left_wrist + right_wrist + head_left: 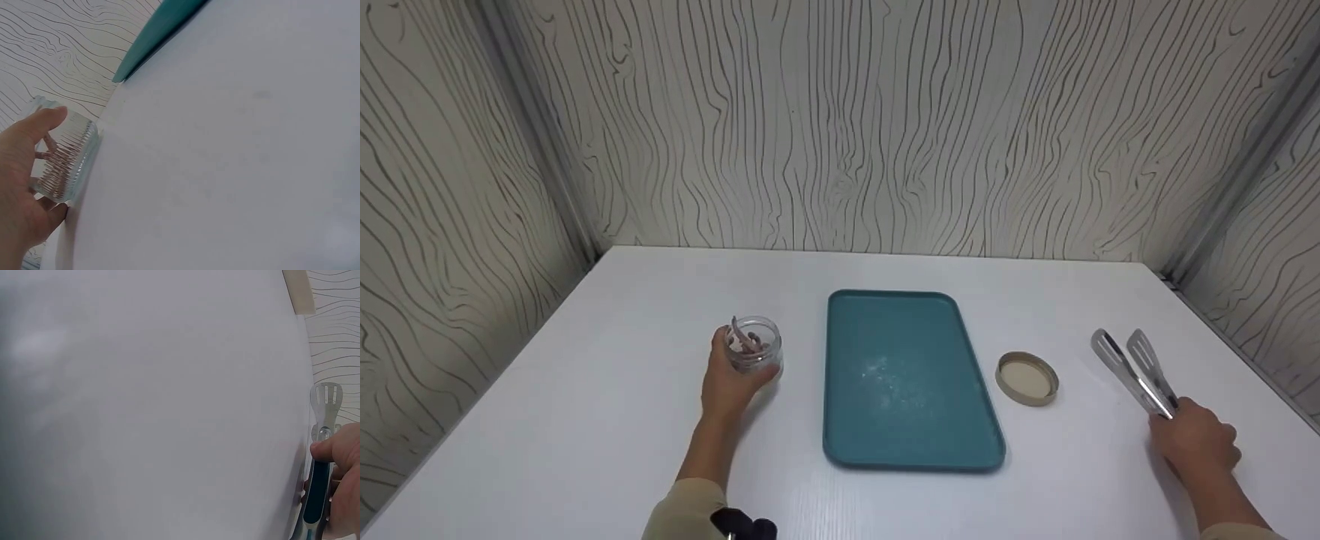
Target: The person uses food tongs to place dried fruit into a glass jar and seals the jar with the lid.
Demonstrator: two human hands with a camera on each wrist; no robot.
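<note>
On the left side of the table, my left hand (735, 380) grips a clear glass jar (771, 364) from its left side, thumb across the front. Inside the uncovered jar are several brownish strips (750, 343), one poking up past the rim. The left wrist view shows the ribbed jar (67, 152) upright at the table with fingers round it. At the far right, my right hand (1196, 439) holds metal tongs (1140, 384) by the handles, their two slotted ends spread apart and pointing away. A dark inlaid handle of the tongs (318, 492) shows under the thumb in the right wrist view.
A teal rectangular tray (904, 375) lies in the middle of the white table (585, 420). Between it and the tongs rests a round tan lid (1027, 379), its inside facing up. Patterned panels (840, 127) stand behind the table and at both sides.
</note>
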